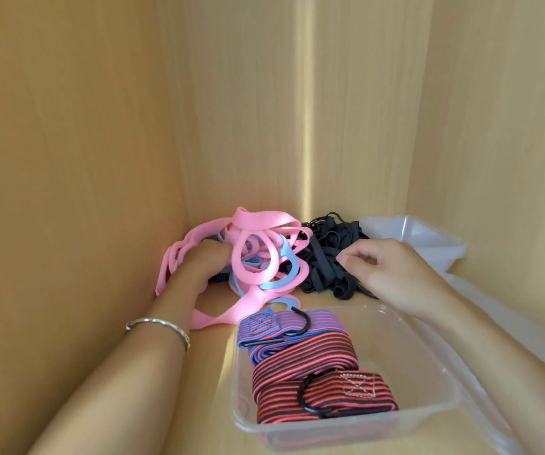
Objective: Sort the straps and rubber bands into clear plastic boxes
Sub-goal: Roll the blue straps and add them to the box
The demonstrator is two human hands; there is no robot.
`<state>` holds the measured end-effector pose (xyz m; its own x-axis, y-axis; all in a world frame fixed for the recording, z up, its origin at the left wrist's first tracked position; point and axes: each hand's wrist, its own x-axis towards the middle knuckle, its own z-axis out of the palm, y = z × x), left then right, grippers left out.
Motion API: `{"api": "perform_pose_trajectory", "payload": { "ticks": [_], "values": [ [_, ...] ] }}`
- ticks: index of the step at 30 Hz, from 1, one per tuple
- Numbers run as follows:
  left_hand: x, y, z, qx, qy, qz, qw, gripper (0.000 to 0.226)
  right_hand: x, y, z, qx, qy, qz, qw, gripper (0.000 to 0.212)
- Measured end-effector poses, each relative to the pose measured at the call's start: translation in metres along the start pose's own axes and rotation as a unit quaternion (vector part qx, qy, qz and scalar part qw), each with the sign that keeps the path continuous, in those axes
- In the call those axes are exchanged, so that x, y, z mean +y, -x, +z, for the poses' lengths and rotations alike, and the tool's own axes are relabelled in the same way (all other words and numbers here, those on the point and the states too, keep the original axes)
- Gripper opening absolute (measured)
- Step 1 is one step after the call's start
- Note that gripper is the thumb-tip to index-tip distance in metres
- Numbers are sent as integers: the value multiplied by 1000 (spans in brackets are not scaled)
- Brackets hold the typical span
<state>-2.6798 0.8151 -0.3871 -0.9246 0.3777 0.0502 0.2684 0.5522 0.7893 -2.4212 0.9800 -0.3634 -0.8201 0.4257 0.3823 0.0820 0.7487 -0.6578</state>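
Grabbing pink and blue bands [258,257], far left: left hand [195,267] is curling its fingers round them.
Right hand [386,270] is hovering over black bands [327,257], loosely curled, empty; next probably lifting the bunch into far clear box [441,244].

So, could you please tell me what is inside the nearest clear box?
The clear box holds a blue-and-red striped strap at the back and red-and-black striped straps in front, with black hooks. Whatever lies beneath them is covered.
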Motion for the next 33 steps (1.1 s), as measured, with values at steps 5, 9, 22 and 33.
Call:
{"api": "perform_pose_trajectory", "payload": {
  "ticks": [5, 9, 22, 33],
  "values": [
    [9, 19, -11, 40, 148, -61, 986, 24, -1, 1, 1, -17, -2, -6, 1000, 20],
    [26, 28, -24, 66, 262, -89, 959, 19, -1, 3, 2, -18, -9, -8, 1000, 20],
    [115, 75, -60, 157, 390, 183, 889, 39, -11, 1, 0, 0, -58, -33, 998, 20],
    [147, 131, -57, 82, 247, 318, 912, 36, -131, -67, 30, -119, -228, -43, 965, 25]
  ]
}}
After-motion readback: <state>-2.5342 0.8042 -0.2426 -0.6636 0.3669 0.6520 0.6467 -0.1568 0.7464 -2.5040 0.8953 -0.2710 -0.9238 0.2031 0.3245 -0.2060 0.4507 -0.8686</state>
